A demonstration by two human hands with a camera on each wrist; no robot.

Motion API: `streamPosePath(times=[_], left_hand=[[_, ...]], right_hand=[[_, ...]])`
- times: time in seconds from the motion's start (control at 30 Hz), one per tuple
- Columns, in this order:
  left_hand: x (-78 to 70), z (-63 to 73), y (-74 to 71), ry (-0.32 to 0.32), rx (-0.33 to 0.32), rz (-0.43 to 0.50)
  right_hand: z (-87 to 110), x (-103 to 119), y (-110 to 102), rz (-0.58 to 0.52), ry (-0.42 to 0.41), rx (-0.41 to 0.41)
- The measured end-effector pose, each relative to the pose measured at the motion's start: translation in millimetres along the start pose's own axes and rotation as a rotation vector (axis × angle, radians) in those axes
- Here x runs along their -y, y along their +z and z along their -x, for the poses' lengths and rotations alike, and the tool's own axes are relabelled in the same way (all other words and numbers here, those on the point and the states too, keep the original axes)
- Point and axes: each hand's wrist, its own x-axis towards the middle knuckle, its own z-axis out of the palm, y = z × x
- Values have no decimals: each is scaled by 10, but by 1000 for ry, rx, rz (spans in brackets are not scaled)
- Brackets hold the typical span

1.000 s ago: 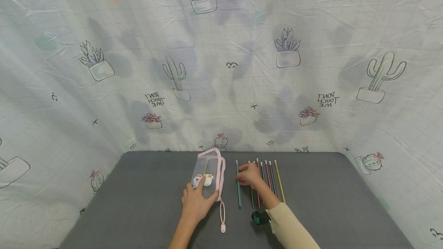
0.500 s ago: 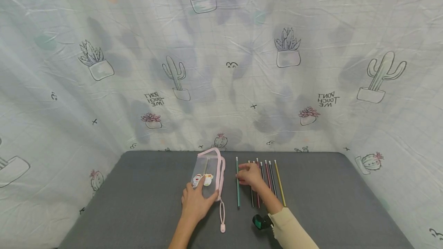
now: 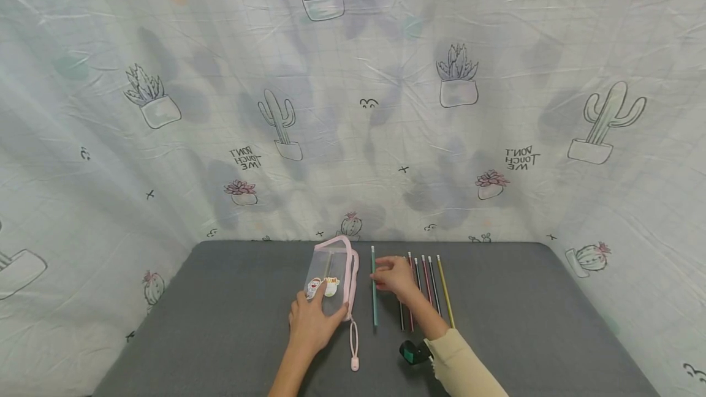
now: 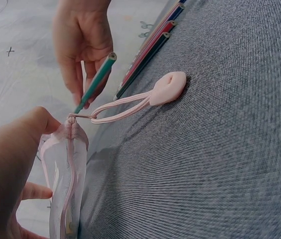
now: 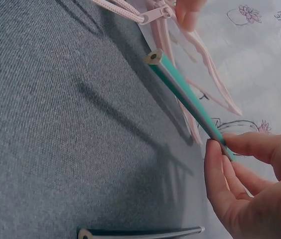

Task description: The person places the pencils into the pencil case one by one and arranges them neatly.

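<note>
A clear pencil case (image 3: 333, 306) with pink zip trim and cartoon stickers lies on the grey table, its pink edges parted at the far end. My left hand (image 3: 311, 323) grips its near end, index finger across the top, thumb by the zip. My right hand (image 3: 394, 277) pinches a green pencil (image 3: 375, 305) between thumb and fingers, just right of the case. In the right wrist view the unsharpened end of the green pencil (image 5: 180, 92) points back from the fingertips, above the cloth, with its shadow below.
Several more pencils (image 3: 445, 293) lie side by side right of and beneath my right forearm, the rightmost yellow. A pink wrist loop (image 3: 355, 348) trails from the zip toward me. The grey table (image 3: 231, 323) stops at a cactus-print curtain (image 3: 380, 139).
My right hand has drawn the green pencil a little left, toward the pencil case, and its far end has shifted away from me. My left hand stays on the case.
</note>
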Motion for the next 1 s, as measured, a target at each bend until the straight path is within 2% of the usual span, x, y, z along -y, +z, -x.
streamPosePath(times=[0.43, 1.0], left_hand=[[-12, -13, -16, -16, 29, -7], [8, -2, 0, -15, 38, 2]], right_hand=[[-19, 24, 149, -24, -28, 8], [-81, 87, 314, -43, 2, -12]])
